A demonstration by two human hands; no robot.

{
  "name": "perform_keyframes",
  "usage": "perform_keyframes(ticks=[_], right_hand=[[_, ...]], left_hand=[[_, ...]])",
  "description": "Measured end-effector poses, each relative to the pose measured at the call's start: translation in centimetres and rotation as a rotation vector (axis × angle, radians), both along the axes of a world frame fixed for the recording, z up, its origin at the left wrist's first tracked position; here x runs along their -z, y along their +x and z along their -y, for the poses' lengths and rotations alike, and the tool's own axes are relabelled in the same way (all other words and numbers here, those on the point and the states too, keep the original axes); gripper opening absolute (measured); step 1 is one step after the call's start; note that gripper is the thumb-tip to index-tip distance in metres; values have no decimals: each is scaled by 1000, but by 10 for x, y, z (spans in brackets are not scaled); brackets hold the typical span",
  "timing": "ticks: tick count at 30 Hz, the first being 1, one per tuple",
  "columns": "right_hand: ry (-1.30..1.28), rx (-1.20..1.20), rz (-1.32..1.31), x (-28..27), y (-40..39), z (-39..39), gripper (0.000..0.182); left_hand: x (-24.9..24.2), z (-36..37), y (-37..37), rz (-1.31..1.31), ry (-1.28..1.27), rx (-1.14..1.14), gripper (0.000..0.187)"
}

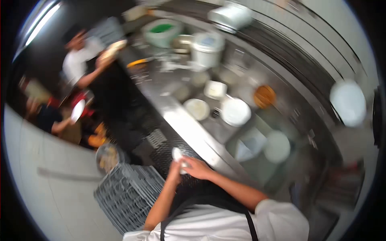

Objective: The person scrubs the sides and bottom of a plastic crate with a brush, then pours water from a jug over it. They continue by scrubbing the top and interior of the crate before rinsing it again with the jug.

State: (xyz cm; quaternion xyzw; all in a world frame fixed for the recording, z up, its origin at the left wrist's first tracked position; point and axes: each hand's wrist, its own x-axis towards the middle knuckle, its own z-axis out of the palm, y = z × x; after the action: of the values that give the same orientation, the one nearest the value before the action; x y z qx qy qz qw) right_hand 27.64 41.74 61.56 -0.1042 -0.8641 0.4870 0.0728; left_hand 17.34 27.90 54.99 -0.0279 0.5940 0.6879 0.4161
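Note:
In front of my apron, my left hand [175, 168] and my right hand [196, 167] come together, both closed around a small white thing [177, 154]. It shows at the fingertips and between the hands; motion blur hides its kind. To the right of my hands runs the bright steel edge of a sink counter [189, 136]. Beyond that edge, in the sink, are a round white dish [197, 109], a square white dish [215, 89], a white bowl [236, 112] and a brown round dish [264, 97].
Grey plastic racks [128, 193] stand at my lower left beside a bin [107, 158] with scraps. White buckets [207, 48] stand on the far counter. A co-worker [86, 60] holds something pale, and another person [52, 116] holds a white plate [78, 110]. A water-filled basin [265, 168] lies right.

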Motion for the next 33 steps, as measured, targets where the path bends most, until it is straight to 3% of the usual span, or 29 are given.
perform_keyframes(ticks=[1, 2, 5, 6, 7, 8, 9, 10, 11, 12, 14, 16, 17, 19, 20, 25, 28, 31, 33], right_hand=[[-131, -123, 83, -3, 2, -13, 51], [-151, -71, 89, 2, 12, -20, 48], [3, 387, 170, -41, 77, -61, 41], [176, 479, 7, -2, 97, -86, 38], [50, 675, 47, -18, 131, -98, 36], [183, 877, 116, -50, 161, -108, 35], [310, 1074, 103, -27, 195, -124, 33], [121, 1266, 183, -22, 220, -139, 32], [168, 1348, 110, -4, 249, -153, 33], [172, 1419, 147, 3, 271, -160, 34], [158, 1428, 279, 43, 311, -181, 45], [-143, 1433, 346, 60, 304, -191, 62], [-356, 1390, 303, 61, 284, -190, 64], [-472, 1431, 249, 53, 217, -177, 65], [-368, 1390, 284, 51, 192, -167, 66], [-422, 1341, 317, 127, 126, -188, 69], [-615, 1186, 116, 155, 123, -180, 68], [-337, 1060, 424, 159, 106, -188, 68], [185, 925, 485, 169, 111, -191, 68]], left_hand=[[-30, -6, -8, 44, -3, 41, 27], [-28, -3, -13, 8, -32, 55, 29], [5, 25, -46, -14, -133, 78, 53], [23, 43, -62, 42, -118, 17, 58], [39, 66, -74, 102, -104, 7, 60], [49, 80, -83, 180, -153, -50, 59], [60, 101, -91, 190, -141, -69, 57], [75, 122, -101, 201, -121, -103, 56], [90, 141, -114, 231, -117, -164, 53], [59, 148, -112, 243, -180, -145, 51], [53, 169, -118, 200, -214, -234, 50], [42, 183, -119, 103, -243, -344, 56], [41, 192, -120, 64, -257, -393, 60], [37, 210, -114, 30, -296, -482, 61], [41, 224, -113, 40, -268, -505, 59], [57, 255, -79, 41, -324, -634, 51], [77, 280, -19, 81, -405, -756, 52], [84, 297, 18, 52, -429, -809, 49], [64, 289, 37, 49, -432, -902, 43]])
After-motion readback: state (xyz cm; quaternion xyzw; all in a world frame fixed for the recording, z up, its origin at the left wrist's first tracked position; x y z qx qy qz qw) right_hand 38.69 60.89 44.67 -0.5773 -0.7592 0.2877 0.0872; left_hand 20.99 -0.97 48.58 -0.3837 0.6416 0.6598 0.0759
